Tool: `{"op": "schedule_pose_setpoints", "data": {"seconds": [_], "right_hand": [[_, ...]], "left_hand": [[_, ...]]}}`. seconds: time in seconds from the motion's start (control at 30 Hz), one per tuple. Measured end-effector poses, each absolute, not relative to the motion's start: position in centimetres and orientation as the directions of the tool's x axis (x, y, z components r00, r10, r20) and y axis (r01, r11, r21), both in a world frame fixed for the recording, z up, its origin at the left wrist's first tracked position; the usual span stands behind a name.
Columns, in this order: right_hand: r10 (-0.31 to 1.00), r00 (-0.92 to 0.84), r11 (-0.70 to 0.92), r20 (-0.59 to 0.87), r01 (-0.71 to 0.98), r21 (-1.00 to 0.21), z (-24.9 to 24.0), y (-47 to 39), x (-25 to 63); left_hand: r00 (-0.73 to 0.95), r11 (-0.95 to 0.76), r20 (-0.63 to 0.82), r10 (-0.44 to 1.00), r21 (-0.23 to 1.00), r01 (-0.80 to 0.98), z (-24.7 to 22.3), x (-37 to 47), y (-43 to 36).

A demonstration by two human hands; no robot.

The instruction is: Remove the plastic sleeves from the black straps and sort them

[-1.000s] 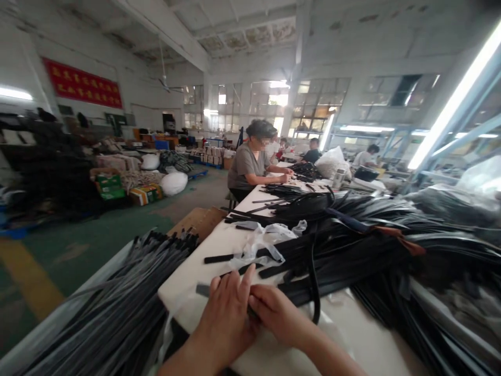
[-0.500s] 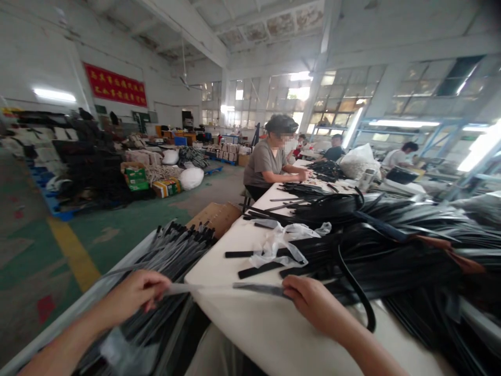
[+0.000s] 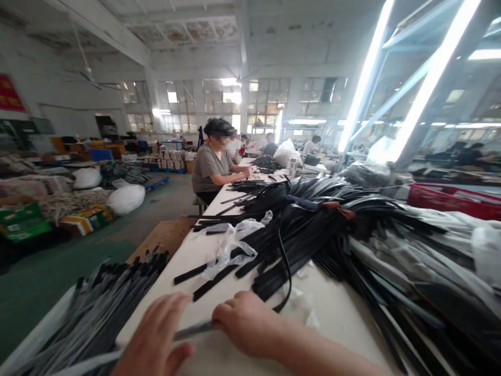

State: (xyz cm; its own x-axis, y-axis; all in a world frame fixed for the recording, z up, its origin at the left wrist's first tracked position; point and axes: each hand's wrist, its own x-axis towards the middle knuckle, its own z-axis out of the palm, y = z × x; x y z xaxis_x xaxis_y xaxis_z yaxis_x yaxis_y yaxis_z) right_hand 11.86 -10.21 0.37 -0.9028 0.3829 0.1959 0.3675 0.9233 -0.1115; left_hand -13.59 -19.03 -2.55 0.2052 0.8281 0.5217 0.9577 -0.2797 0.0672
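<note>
My right hand (image 3: 245, 321) is closed on one end of a thin dark strip (image 3: 193, 330) in a clear plastic sleeve, above the white table (image 3: 156, 292). My left hand (image 3: 156, 334) is at the strip's other side, fingers stretched out and thumb apart. A pale part of the sleeve runs out to the left behind that hand. Beyond my hands, crumpled clear plastic (image 3: 230, 250) lies over several black strips (image 3: 213, 284). A large heap of black strips (image 3: 297, 235) spreads over the table to the right.
Sleeved strips (image 3: 105, 308) lie in a bundle left of the table, beside cardboard (image 3: 162, 237). A person in grey (image 3: 211, 164) sits at the table's far left edge. A red crate (image 3: 450, 201) stands at the right, near bright light tubes (image 3: 368, 73).
The view has swung to the right. My left hand has opened and come closer to my right hand, which still grips the strip. Both hands are now over the table's near part.
</note>
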Motion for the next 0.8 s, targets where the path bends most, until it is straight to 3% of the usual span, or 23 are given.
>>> {"op": "schedule_pose_setpoints", "data": {"seconds": [0.07,0.13,0.27,0.37,0.47,0.6,0.8], "right_hand": [[0.343,-0.915,0.939,0.215,0.335,-0.072,0.3,-10.2,11.9],[0.377,-0.904,0.926,0.2,0.372,-0.061,0.6,-9.4,12.3],[0.49,-0.866,0.871,0.1,0.481,-0.103,1.9,-6.6,14.2],[0.496,-0.857,0.861,0.137,0.466,-0.203,2.2,-5.6,15.0],[0.5,-0.845,0.853,0.192,0.442,-0.279,1.7,-6.5,14.6],[0.445,-0.876,0.868,0.187,0.37,-0.331,1.3,-7.7,14.3],[0.554,-0.827,0.808,0.099,0.504,-0.306,1.0,-3.6,17.1]], "left_hand": [[0.261,-0.303,0.284,0.923,0.115,0.946,-2.8,-8.2,-17.2],[0.169,-0.173,0.039,0.985,0.155,0.973,-1.9,-6.1,-16.1],[0.011,0.015,-0.123,0.992,0.208,0.978,1.3,-8.4,-15.9],[0.07,0.063,-0.245,0.967,0.495,0.867,3.2,-9.5,-16.3],[0.134,0.236,-0.408,0.903,0.733,0.638,3.7,-7.7,-15.8],[0.254,0.25,-0.426,0.869,0.819,0.517,3.3,-4.5,-14.9],[0.076,0.302,-0.442,0.894,0.718,0.627,4.0,-6.7,-15.0]]}}
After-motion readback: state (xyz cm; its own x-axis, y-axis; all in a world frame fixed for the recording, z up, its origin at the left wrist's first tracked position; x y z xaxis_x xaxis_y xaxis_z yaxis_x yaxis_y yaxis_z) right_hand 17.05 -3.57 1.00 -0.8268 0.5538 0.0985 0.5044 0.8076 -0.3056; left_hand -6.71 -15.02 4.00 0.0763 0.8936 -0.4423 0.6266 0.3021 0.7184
